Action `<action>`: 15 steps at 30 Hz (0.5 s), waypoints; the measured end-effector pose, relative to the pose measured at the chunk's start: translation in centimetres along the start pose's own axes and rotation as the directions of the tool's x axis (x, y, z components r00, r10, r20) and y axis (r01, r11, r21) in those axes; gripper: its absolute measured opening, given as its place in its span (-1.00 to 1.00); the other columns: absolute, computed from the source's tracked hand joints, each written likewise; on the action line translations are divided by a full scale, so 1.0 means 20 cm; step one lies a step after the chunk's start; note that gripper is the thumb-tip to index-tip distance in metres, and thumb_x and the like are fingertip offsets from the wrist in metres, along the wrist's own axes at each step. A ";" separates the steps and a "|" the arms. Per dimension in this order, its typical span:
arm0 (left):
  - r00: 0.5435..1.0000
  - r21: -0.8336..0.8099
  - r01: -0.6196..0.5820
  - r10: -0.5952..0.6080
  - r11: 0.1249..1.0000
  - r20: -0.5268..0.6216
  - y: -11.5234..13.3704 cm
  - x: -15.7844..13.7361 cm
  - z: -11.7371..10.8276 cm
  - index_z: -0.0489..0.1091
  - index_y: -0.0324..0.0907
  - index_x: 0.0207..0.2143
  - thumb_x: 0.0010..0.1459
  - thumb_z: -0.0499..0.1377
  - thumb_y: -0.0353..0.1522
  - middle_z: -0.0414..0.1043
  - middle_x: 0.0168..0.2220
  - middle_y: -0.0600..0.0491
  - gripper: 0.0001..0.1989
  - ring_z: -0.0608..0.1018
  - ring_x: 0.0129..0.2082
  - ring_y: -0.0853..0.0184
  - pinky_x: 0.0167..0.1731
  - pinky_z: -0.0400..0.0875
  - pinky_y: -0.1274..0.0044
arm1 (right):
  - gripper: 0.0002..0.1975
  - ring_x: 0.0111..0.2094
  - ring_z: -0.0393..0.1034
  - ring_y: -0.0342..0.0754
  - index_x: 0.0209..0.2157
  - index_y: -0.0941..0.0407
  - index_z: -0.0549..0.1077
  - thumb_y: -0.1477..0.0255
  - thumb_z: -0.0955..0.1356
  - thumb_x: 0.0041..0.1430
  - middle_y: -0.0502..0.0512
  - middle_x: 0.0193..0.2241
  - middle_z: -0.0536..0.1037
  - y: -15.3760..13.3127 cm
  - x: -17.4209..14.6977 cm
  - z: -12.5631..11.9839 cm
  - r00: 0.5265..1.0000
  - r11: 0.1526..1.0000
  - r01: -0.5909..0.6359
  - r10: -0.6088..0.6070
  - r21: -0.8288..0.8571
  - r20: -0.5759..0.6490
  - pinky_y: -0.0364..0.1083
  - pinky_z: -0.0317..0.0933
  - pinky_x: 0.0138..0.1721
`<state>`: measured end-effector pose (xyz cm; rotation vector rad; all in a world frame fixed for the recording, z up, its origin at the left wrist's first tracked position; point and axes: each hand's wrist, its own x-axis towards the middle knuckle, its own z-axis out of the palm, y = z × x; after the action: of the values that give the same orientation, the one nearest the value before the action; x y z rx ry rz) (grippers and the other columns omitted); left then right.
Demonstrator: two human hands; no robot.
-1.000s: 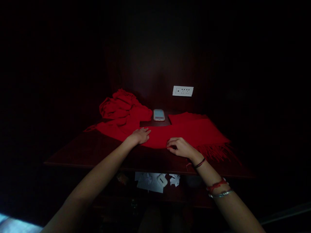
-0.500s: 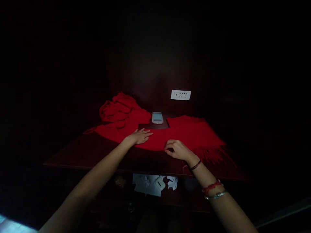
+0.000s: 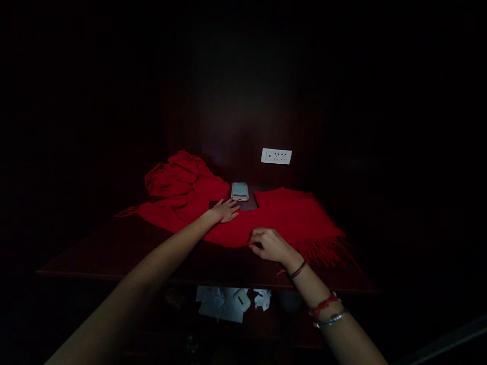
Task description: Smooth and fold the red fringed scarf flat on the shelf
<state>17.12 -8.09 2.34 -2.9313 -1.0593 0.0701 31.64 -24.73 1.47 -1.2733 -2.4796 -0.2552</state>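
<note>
A red fringed scarf [image 3: 292, 215] lies across the dark table, its left part heaped in loose folds and its right end spread flat with the fringe hanging toward me. My left hand [image 3: 227, 211] rests palm down at the scarf's far edge, fingers spread, just in front of a lit phone [image 3: 239, 191]. At the scarf's near edge, my right hand [image 3: 268, 243] is curled with thumb and fingertips pinched together on the red cloth. Bracelets circle my right wrist and forearm.
A white wall socket [image 3: 276, 156] is on the dark wall behind the table [image 3: 114, 253]. On a shelf below lie paper sheets [image 3: 224, 309], a white rounded case [image 3: 242, 300] and crumpled paper [image 3: 262, 299]. The surroundings are very dark.
My left hand has slid across the scarf to its far edge, closer to the phone. My right hand stays at the near edge. The whole view has shifted slightly.
</note>
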 end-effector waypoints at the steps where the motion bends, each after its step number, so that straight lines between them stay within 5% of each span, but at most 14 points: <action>1: 0.996 0.001 -0.064 0.064 0.998 -0.068 0.02 0.00 0.00 -0.06 -0.16 0.11 0.17 -0.24 -0.25 -0.25 0.17 -0.01 -0.54 -0.14 0.15 0.21 0.05 -0.24 0.26 | -0.87 -0.42 0.26 -0.18 -0.45 0.16 0.43 0.49 0.24 0.01 0.03 -0.49 0.40 0.00 0.00 0.00 1.000 1.000 0.000 0.000 -0.004 -0.001 -0.22 0.08 -0.36; 3: 0.951 -0.031 -0.287 0.282 0.957 -0.125 0.08 -0.01 0.00 -0.06 -0.14 0.11 0.18 -0.23 -0.28 -0.25 0.17 0.04 -0.56 -0.15 0.15 0.30 0.07 -0.20 0.38 | -0.87 -0.42 0.26 -0.18 -0.46 0.16 0.42 0.49 0.24 0.01 0.04 -0.50 0.40 0.00 0.00 0.00 1.000 1.000 -0.001 0.001 -0.010 -0.003 -0.22 0.08 -0.37; 6: 0.864 -0.124 -0.502 0.504 0.856 -0.017 0.18 -0.01 0.02 -0.10 -0.08 0.12 0.18 -0.23 -0.25 -0.23 0.17 0.11 -0.56 -0.15 0.15 0.34 0.07 -0.18 0.43 | -0.86 -0.43 0.25 -0.18 -0.48 0.17 0.42 0.50 0.24 0.00 0.04 -0.50 0.40 -0.01 0.00 -0.01 1.000 1.000 0.000 0.000 -0.006 0.002 -0.21 0.08 -0.36; 15: 0.988 -0.137 -0.122 0.133 0.983 0.074 0.09 0.10 0.04 -0.22 -0.07 0.14 0.14 -0.28 -0.10 -0.32 0.18 0.07 -0.46 -0.18 0.15 0.18 0.04 -0.24 0.23 | -0.86 -0.42 0.25 -0.18 -0.45 0.16 0.42 0.50 0.23 0.01 0.03 -0.49 0.40 0.00 0.00 -0.01 1.000 0.999 -0.002 0.003 -0.034 0.030 -0.22 0.07 -0.36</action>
<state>19.76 -8.27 1.45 -3.1395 -0.9175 0.1302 31.63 -24.75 1.58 -1.3033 -2.5088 -0.2811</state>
